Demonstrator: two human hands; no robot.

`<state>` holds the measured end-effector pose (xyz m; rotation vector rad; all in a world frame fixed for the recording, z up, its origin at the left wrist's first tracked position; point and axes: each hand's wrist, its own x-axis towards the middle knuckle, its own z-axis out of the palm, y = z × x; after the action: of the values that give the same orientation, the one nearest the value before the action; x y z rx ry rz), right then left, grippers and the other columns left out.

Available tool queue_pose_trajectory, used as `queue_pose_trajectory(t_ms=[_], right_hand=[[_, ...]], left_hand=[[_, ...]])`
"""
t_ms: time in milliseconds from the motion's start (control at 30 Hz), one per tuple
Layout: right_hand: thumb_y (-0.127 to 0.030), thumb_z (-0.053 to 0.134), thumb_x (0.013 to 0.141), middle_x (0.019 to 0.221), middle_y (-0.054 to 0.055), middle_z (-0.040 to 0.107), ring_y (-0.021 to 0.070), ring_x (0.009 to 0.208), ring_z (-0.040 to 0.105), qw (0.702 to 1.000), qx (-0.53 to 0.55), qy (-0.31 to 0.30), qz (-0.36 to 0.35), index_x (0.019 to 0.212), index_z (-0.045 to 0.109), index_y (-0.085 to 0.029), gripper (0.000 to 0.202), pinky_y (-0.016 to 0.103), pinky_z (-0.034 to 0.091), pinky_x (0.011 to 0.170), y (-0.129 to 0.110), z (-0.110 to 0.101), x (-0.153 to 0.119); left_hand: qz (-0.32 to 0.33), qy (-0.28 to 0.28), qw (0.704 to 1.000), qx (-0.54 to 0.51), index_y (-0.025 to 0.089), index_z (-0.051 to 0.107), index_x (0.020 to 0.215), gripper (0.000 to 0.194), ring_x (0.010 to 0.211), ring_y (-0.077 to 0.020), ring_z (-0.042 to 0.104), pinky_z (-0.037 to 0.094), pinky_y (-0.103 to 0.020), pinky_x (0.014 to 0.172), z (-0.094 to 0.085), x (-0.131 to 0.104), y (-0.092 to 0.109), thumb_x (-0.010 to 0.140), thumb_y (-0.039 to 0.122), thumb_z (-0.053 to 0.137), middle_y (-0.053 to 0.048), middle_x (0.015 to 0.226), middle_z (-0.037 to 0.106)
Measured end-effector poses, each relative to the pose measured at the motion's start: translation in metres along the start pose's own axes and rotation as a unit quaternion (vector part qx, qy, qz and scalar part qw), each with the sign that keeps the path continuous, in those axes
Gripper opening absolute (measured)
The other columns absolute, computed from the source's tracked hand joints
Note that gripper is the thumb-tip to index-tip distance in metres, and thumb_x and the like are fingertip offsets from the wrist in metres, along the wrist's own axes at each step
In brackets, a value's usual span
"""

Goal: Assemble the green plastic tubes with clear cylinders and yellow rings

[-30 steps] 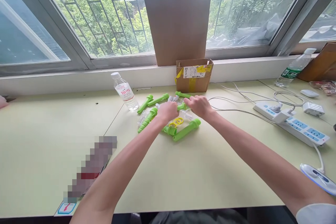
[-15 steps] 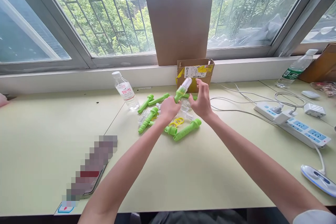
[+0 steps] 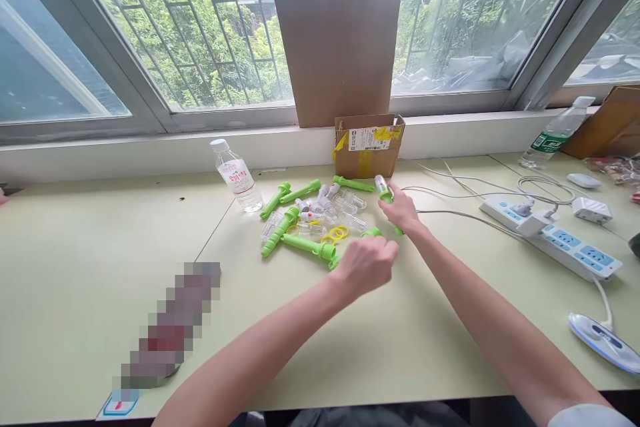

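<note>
- The right hand now grips the green stick with a clear top, to the right of the pile. Half a second ago the left hand had it, up in front of the box, and the right hand was empty with its fingers spread.
- The left hand is now lower and nearer the front of the table. Its fingers are curled, over the middle of the front green stick (I cannot tell if it holds it, as the hand is in the way).
- More of the pile shows now. The small white pieces with red dots were partly behind the left hand. They lie with the clear tubes, near the yellow rings and among the other green sticks.
- The cardboard box stays behind the pile. It has a white label and yellow tape (the black print is too small to read).
- The bottle on the left has a white label with big red letters, too blurry to read.
- The bottle on the right has a green label with white writing I can't make out.
</note>
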<state>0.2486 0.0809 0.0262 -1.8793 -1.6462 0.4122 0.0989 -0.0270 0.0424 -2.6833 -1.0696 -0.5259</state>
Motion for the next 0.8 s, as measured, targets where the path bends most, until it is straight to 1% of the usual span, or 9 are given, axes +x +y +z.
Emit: queue_pose_trajectory(t_ms=[33, 100, 200, 300, 367, 467, 567, 667, 800], right_hand=[[-0.025, 0.054, 0.079, 0.089, 0.008, 0.067, 0.0246, 0.077, 0.062, 0.999, -0.042, -0.004, 0.013, 0.131, 0.044, -0.022, 0.053, 0.029, 0.041, 0.06, 0.006, 0.003, -0.001], [-0.023, 0.051, 0.08, 0.092, 0.011, 0.066, 0.0267, 0.082, 0.062, 0.995, -0.098, -0.009, 0.017, 0.132, 0.043, -0.02, 0.053, 0.03, 0.04, 0.061, 0.013, 0.006, -0.002], [-0.025, 0.048, 0.083, 0.1, 0.013, 0.064, 0.0278, 0.085, 0.062, 0.988, -0.153, 0.012, 0.01, 0.132, 0.043, -0.02, 0.05, 0.032, 0.04, 0.062, 0.019, 0.007, -0.003], [-0.028, 0.048, 0.085, 0.106, 0.015, 0.06, 0.0283, 0.088, 0.06, 0.98, -0.192, 0.036, 0.021, 0.129, 0.047, -0.021, 0.045, 0.033, 0.041, 0.064, 0.027, 0.005, 0.0], [-0.031, 0.05, 0.085, 0.108, 0.016, 0.058, 0.0299, 0.092, 0.058, 0.975, -0.208, 0.078, 0.014, 0.128, 0.048, -0.02, 0.044, 0.034, 0.042, 0.064, 0.032, 0.004, 0.002], [-0.03, 0.048, 0.086, 0.107, 0.016, 0.058, 0.0315, 0.098, 0.053, 0.962, -0.215, 0.158, -0.049, 0.124, 0.052, -0.017, 0.04, 0.035, 0.043, 0.067, 0.037, 0.004, 0.003], [-0.026, 0.044, 0.089, 0.101, 0.014, 0.061, 0.0292, 0.096, 0.053, 0.948, -0.189, 0.199, -0.161, 0.118, 0.057, -0.016, 0.034, 0.038, 0.043, 0.074, 0.034, 0.009, -0.001], [-0.023, 0.042, 0.09, 0.099, 0.011, 0.063, 0.0255, 0.094, 0.053, 0.933, -0.129, 0.18, -0.283, 0.111, 0.061, -0.017, 0.029, 0.036, 0.043, 0.079, 0.026, 0.019, -0.008], [-0.024, 0.044, 0.09, 0.096, 0.009, 0.065, 0.0232, 0.09, 0.055, 0.927, -0.086, 0.151, -0.332, 0.104, 0.064, -0.018, 0.025, 0.033, 0.045, 0.073, 0.019, 0.03, -0.019]], left_hand=[[0.016, -0.014, 1.0, -0.01, 0.016, 0.052, 0.07, 0.013, 0.054, -0.017, 0.052, 0.029, -0.026, 0.047, 0.006, -0.005, 0.006, 0.07, 0.005, 0.045, -0.004, 0.06, 0.053], [0.015, -0.049, 0.998, -0.021, 0.016, 0.051, 0.069, 0.011, 0.049, -0.0165, 0.05, 0.027, -0.026, 0.045, 0.017, -0.013, 0.013, 0.068, 0.006, 0.046, -0.003, 0.056, 0.052], [-0.005, -0.099, 0.995, -0.018, 0.017, 0.051, 0.07, 0.009, 0.048, -0.0175, 0.052, 0.025, -0.025, 0.043, 0.028, -0.021, 0.011, 0.067, 0.009, 0.048, -0.003, 0.057, 0.054], [-0.041, -0.103, 0.994, -0.016, 0.016, 0.053, 0.082, 0.008, 0.05, -0.0182, 0.055, 0.027, -0.025, 0.042, 0.033, -0.026, 0.006, 0.08, 0.019, 0.046, -0.005, 0.065, 0.058], [-0.061, -0.097, 0.993, -0.024, 0.015, 0.052, 0.088, 0.017, 0.052, -0.0185, 0.056, 0.029, -0.025, 0.043, 0.034, -0.027, 0.004, 0.089, 0.028, 0.04, -0.005, 0.069, 0.059], [-0.055, -0.108, 0.992, -0.033, 0.015, 0.051, 0.088, 0.017, 0.053, -0.0177, 0.057, 0.029, -0.024, 0.043, 0.035, -0.028, 0.004, 0.092, 0.022, 0.035, -0.004, 0.068, 0.059], [-0.048, -0.111, 0.992, -0.028, 0.015, 0.05, 0.086, 0.014, 0.051, -0.0171, 0.056, 0.026, -0.025, 0.042, 0.037, -0.028, 0.004, 0.09, 0.017, 0.037, -0.003, 0.064, 0.057], [-0.045, -0.095, 0.994, -0.021, 0.016, 0.049, 0.084, 0.013, 0.05, -0.0164, 0.055, 0.021, -0.026, 0.04, 0.038, -0.029, 0.004, 0.089, 0.017, 0.038, -0.002, 0.064, 0.056], [-0.041, -0.057, 0.998, -0.007, 0.017, 0.049, 0.083, 0.014, 0.052, -0.016, 0.053, 0.019, -0.027, 0.041, 0.038, -0.031, 0.004, 0.09, 0.019, 0.037, -0.002, 0.066, 0.054]])
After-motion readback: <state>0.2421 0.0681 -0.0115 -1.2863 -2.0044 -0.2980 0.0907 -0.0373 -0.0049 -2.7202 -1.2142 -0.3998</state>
